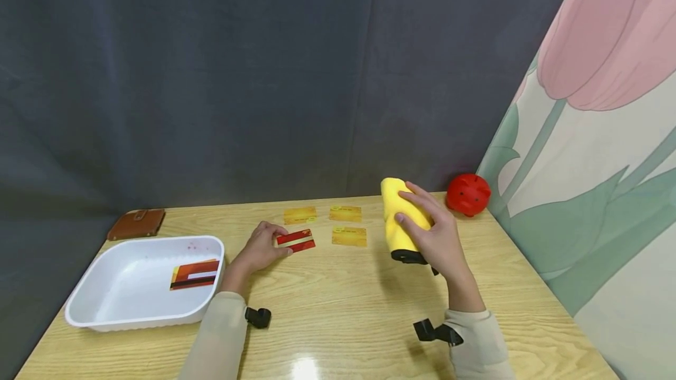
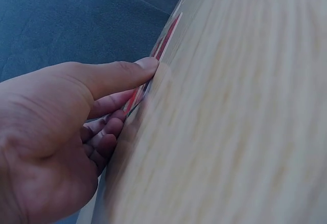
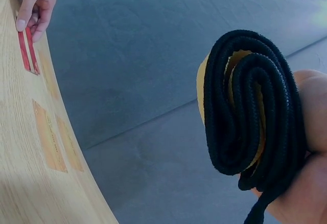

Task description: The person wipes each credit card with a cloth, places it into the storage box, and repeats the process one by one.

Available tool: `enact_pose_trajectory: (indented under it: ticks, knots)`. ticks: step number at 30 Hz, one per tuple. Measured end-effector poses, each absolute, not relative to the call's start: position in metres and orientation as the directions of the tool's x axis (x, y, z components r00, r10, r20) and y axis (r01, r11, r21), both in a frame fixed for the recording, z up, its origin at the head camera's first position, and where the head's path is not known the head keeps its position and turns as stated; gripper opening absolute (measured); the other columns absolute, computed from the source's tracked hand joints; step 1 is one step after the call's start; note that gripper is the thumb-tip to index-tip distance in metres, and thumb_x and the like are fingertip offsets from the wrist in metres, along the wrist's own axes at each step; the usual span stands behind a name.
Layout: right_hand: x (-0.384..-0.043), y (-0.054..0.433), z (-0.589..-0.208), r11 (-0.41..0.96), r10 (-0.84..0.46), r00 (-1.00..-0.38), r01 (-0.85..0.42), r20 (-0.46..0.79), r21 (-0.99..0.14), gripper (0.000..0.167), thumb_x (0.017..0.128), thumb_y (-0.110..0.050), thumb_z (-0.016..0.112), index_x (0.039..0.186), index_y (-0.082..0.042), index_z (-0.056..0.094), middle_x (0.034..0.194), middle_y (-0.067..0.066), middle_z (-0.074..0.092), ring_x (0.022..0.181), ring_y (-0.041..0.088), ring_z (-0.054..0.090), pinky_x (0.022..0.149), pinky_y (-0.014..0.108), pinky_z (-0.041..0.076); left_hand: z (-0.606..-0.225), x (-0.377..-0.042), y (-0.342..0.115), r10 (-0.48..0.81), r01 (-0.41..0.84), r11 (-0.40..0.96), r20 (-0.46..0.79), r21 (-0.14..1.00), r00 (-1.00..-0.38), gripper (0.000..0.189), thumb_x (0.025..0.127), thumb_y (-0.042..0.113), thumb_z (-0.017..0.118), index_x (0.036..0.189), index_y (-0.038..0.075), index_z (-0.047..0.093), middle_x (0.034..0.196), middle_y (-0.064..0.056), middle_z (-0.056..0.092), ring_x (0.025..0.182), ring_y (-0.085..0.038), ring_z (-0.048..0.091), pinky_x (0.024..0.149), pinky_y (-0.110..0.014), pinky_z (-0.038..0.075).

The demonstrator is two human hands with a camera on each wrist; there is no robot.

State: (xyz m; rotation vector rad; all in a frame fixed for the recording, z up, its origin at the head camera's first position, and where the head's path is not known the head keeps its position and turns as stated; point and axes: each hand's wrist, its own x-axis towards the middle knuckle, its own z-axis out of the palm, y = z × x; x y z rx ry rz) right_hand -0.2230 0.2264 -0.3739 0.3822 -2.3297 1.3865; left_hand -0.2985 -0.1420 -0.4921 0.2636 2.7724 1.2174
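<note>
A red card with a pale stripe (image 1: 296,240) lies close over the table, its left end between the thumb and fingers of my left hand (image 1: 262,246). In the left wrist view the thumb (image 2: 127,75) presses along the card's edge. My right hand (image 1: 435,233) grips a folded yellow cloth with black edging (image 1: 397,216), raised above the table. The right wrist view shows the cloth's rolled black end (image 3: 250,111). Three yellow-orange cards lie near the red one: one card (image 1: 300,214) behind it, another card (image 1: 345,213) at the back, and a nearer card (image 1: 349,237).
On the left stands a white plastic tray (image 1: 145,320) holding a few red and orange cards (image 1: 194,274). A brown leather wallet (image 1: 136,224) lies behind it. The red piggy bank (image 1: 467,194) sits at the back right, beside the flower-patterned wall (image 1: 591,204). A dark curtain (image 1: 264,87) borders the table's back edge.
</note>
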Motion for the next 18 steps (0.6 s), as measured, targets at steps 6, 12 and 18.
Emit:
enact_pose_trajectory:
  ticks: [6, 12, 18]
  knots:
    - [-0.2237, 0.2265, -0.373, 0.474, -0.034, -0.879, -0.433, 0.476, -0.766, 0.042, 0.095, -0.014, 0.076, 0.136, -0.016, 0.069, 0.157, 0.003, 0.052, 0.131, 0.027, 0.053, 0.084, 0.011, 0.049, -0.4906, -0.2969, -0.1407, 0.214, 0.139, 0.638, -0.001, 0.758, -0.977, 0.041, 0.088, 0.015, 0.082, 0.123, 0.007, 0.061, 0.115, -0.012, 0.059, 0.097, -0.023, 0.054, 0.086, -0.036, 0.046]
    - [-0.2236, 0.227, -0.3738, 0.476, -0.025, -0.884, -0.422, 0.468, -0.771, 0.041, 0.095, -0.014, 0.076, 0.135, -0.017, 0.069, 0.157, 0.002, 0.052, 0.13, 0.024, 0.053, 0.083, 0.011, 0.049, -0.491, -0.2982, -0.1418, 0.189, 0.139, 0.657, 0.016, 0.741, -0.982, 0.039, 0.089, 0.016, 0.081, 0.123, 0.013, 0.063, 0.101, -0.006, 0.065, 0.088, -0.018, 0.056, 0.077, -0.03, 0.044]
    - [-0.2244, 0.2262, -0.374, 0.465, -0.029, -0.883, -0.426, 0.468, -0.776, 0.041, 0.095, -0.014, 0.076, 0.135, -0.016, 0.069, 0.157, 0.003, 0.053, 0.131, 0.025, 0.052, 0.084, 0.011, 0.05, -0.489, -0.295, -0.1445, 0.13, 0.111, 0.585, 0.042, 0.804, -0.991, 0.032, 0.096, 0.007, 0.071, 0.127, 0.013, 0.067, 0.121, -0.014, 0.068, 0.091, -0.021, 0.063, 0.074, -0.029, 0.051]
